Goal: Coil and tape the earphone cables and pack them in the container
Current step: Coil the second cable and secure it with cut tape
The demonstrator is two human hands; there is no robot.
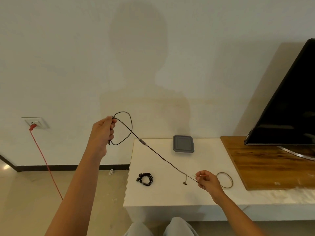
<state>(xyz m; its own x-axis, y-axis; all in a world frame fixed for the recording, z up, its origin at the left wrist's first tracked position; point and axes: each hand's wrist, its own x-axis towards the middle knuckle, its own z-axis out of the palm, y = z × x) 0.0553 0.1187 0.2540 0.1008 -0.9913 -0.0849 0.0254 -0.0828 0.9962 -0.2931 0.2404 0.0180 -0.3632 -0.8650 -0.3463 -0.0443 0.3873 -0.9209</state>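
1. While the left hand (104, 132) curls round a few loops of the black earphone cable (160, 155), held up beyond the left edge of the white surface (153, 195), the right hand (207, 180) pinches the cable's far end above the front, the line taut between them.
2. Coiling looks to be the step in hand; another coiled earphone set (145, 179) lies near the front-left corner.
3. Next, the stretched length needs winding in, then the tape roll (224, 180) just beside the right hand; the lidded grey container (183, 143) sits at the back edge.
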